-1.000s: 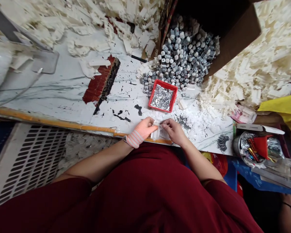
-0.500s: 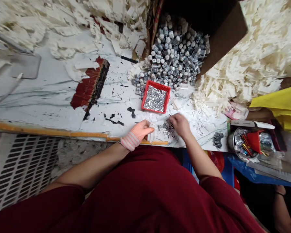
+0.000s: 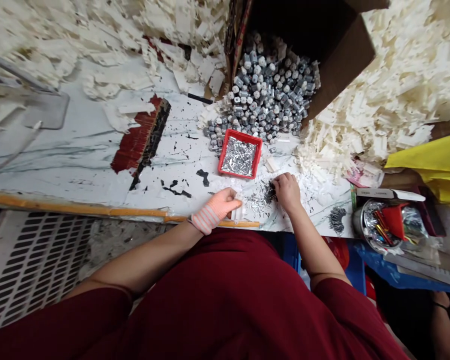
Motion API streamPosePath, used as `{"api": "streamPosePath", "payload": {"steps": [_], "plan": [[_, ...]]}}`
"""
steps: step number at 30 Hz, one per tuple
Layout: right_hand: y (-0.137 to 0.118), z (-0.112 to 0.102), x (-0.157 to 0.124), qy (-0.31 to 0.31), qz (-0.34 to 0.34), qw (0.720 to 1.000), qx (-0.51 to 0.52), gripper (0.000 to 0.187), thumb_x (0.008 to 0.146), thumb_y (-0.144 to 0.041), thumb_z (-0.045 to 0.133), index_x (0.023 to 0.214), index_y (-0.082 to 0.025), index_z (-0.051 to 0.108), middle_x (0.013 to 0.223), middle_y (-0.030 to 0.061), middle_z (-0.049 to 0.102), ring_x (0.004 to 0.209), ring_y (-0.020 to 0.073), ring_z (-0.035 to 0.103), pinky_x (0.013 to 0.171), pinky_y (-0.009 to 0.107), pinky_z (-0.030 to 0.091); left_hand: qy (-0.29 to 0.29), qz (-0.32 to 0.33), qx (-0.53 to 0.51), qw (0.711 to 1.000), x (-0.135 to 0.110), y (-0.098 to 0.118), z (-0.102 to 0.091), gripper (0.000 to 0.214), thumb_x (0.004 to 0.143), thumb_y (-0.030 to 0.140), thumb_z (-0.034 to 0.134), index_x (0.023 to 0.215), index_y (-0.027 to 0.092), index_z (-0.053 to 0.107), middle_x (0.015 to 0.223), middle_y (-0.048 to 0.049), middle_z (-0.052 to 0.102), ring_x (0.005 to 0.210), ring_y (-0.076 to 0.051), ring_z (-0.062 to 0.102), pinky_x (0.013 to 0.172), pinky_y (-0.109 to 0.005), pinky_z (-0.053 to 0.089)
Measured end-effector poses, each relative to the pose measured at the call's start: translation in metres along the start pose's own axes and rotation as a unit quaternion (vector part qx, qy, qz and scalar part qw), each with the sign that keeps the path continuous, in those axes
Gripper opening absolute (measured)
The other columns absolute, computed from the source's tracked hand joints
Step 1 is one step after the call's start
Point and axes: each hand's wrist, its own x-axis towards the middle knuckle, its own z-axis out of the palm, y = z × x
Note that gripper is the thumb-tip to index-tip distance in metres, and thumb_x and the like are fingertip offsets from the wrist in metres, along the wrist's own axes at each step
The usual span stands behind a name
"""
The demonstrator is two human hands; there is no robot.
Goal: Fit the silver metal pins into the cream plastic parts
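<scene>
My left hand (image 3: 218,207), in a striped pink glove, is closed on a small white plastic piece (image 3: 238,211) at the table's front edge. My bare right hand (image 3: 287,191) has its fingertips pinched together at the right side of a loose pile of small metal pins (image 3: 260,199). Whether a pin is between those fingertips cannot be made out. Just behind the pile sits a red square tray (image 3: 221,169) full of shiny metal pins (image 3: 239,156).
Behind the tray, many grey-and-white small parts (image 3: 270,95) spill from a cardboard box (image 3: 345,60). White plastic pieces (image 3: 393,75) are heaped to the right and back left. A red brush (image 3: 135,140) lies left. At right stands a metal bowl (image 3: 358,217) of odds and ends.
My right hand has shifted right, from over the middle of the pin pile to its right side. My left hand keeps its hold on the white plastic piece, nearly in place.
</scene>
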Motion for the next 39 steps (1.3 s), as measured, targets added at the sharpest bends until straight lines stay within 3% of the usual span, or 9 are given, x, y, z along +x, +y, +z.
{"api": "streamPosePath", "payload": {"steps": [2,4,6,9,14,24,33,37,39], "plan": [[-0.017,-0.001,-0.008,-0.022,0.003,0.991,0.134,0.018,0.091,-0.030,0.046,0.088,-0.018,0.059,0.092,0.0081,0.063,0.088,0.0207,0.055,0.079,0.034,0.044,0.013,0.003,0.023,1.000,-0.001,0.005,0.003,0.020,0.069,0.027,0.062,0.076,0.020,0.045,0.051,0.0095,0.041,0.041,-0.007,0.041,0.042,-0.020,0.032],[-0.038,-0.002,-0.019,-0.082,-0.021,0.970,0.228,0.019,0.092,-0.035,0.045,0.090,-0.020,0.057,0.089,0.0044,0.065,0.082,0.0176,0.058,0.075,0.030,0.044,0.015,0.000,0.042,0.999,-0.003,0.012,0.006,0.019,0.070,0.027,0.062,0.076,0.020,0.045,0.051,0.0092,0.042,0.042,-0.008,0.042,0.043,-0.021,0.034],[-0.057,-0.003,-0.027,-0.126,-0.043,0.960,0.247,0.018,0.090,-0.035,0.047,0.088,-0.021,0.056,0.085,0.0026,0.065,0.078,0.0164,0.059,0.072,0.028,0.043,0.014,0.000,0.055,0.998,-0.005,0.018,0.008,0.019,0.070,0.028,0.062,0.076,0.020,0.045,0.050,0.0090,0.042,0.043,-0.009,0.044,0.044,-0.021,0.035],[-0.073,-0.002,-0.032,-0.121,-0.033,0.969,0.214,0.016,0.089,-0.035,0.048,0.086,-0.021,0.056,0.081,0.0026,0.065,0.074,0.0168,0.059,0.069,0.028,0.041,0.019,0.006,0.050,0.999,-0.008,0.023,0.007,0.021,0.069,0.027,0.063,0.074,0.020,0.044,0.051,0.0091,0.041,0.044,-0.008,0.043,0.045,-0.020,0.035],[-0.075,0.000,-0.032,-0.103,-0.015,0.974,0.200,0.016,0.089,-0.035,0.048,0.086,-0.021,0.055,0.078,0.0023,0.064,0.071,0.0166,0.059,0.066,0.027,0.040,-0.032,-0.031,-0.041,0.998,-0.010,0.027,0.005,0.020,0.071,0.029,0.060,0.073,0.019,0.043,0.054,0.0078,0.042,0.046,-0.008,0.043,0.044,-0.021,0.035],[-0.078,-0.001,-0.030,-0.083,0.016,0.951,0.298,0.020,0.086,-0.039,0.049,0.079,-0.021,0.054,0.066,-0.0013,0.059,0.061,0.0131,0.054,0.060,0.024,0.040,-0.008,-0.011,0.021,1.000,-0.009,0.037,0.006,0.017,0.071,0.027,0.059,0.074,0.019,0.044,0.055,0.0082,0.043,0.046,-0.008,0.045,0.046,-0.021,0.038],[-0.081,0.001,-0.031,-0.060,0.016,0.959,0.277,0.017,0.086,-0.037,0.050,0.081,-0.021,0.054,0.069,-0.0003,0.061,0.063,0.0136,0.055,0.061,0.025,0.040,0.013,0.009,0.041,0.999,-0.014,0.045,0.008,0.018,0.072,0.026,0.059,0.073,0.020,0.041,0.052,0.0093,0.040,0.046,-0.008,0.046,0.047,-0.021,0.037],[-0.081,0.000,-0.028,-0.059,0.024,0.954,0.292,0.019,0.086,-0.038,0.050,0.079,-0.021,0.053,0.065,-0.0013,0.058,0.060,0.0133,0.053,0.059,0.025,0.040,-0.014,0.004,0.021,1.000,-0.012,0.041,0.007,0.015,0.075,0.029,0.056,0.076,0.020,0.043,0.055,0.0080,0.043,0.048,-0.009,0.048,0.047,-0.022,0.037],[-0.083,0.000,-0.027,-0.068,0.024,0.954,0.292,0.019,0.085,-0.038,0.051,0.078,-0.021,0.053,0.066,-0.0011,0.059,0.060,0.0134,0.053,0.060,0.025,0.040,0.001,0.018,0.048,0.999,-0.011,0.037,0.006,0.016,0.075,0.029,0.057,0.078,0.021,0.043,0.056,0.0085,0.041,0.049,-0.009,0.047,0.048,-0.022,0.037]]}}
